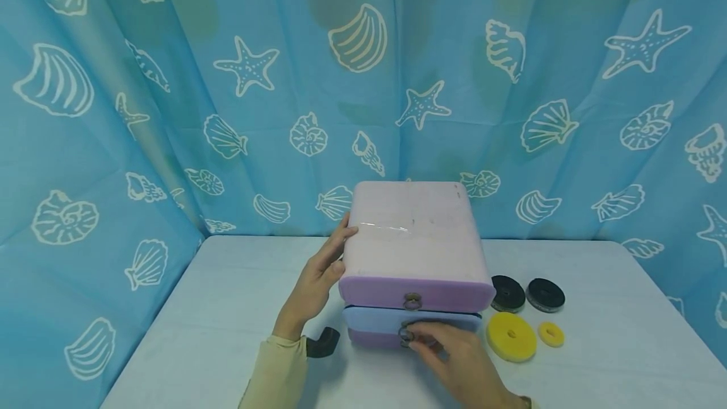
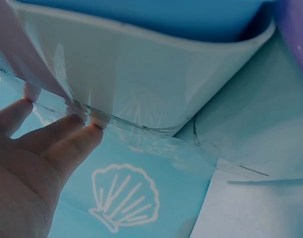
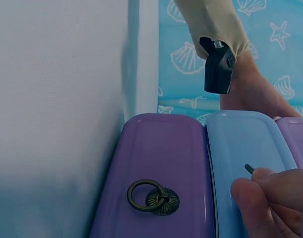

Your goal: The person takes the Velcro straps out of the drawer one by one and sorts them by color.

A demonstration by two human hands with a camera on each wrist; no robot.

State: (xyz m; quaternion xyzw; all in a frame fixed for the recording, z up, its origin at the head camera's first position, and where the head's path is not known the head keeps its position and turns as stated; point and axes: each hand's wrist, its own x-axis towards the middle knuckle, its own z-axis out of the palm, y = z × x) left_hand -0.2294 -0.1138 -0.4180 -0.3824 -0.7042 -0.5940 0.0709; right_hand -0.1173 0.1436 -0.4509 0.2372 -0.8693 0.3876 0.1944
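A black device (image 1: 322, 342) hangs at the left hand's (image 1: 315, 276) cuff; a blue shell-print curtain (image 1: 182, 100) rises behind both hands. The left hand's extended fingers touch the left side of the chest (image 1: 414, 245), which stands on the table (image 1: 602, 320) between the hands: pale pink top, fronts purple, blue, purple. The right hand (image 1: 460, 361) pinches the ring (image 3: 249, 168) of the blue drawer (image 1: 375, 319), partly covering it. To its right lie two black discs (image 1: 500, 295), a large yellow disc (image 1: 500, 341) and a small one.
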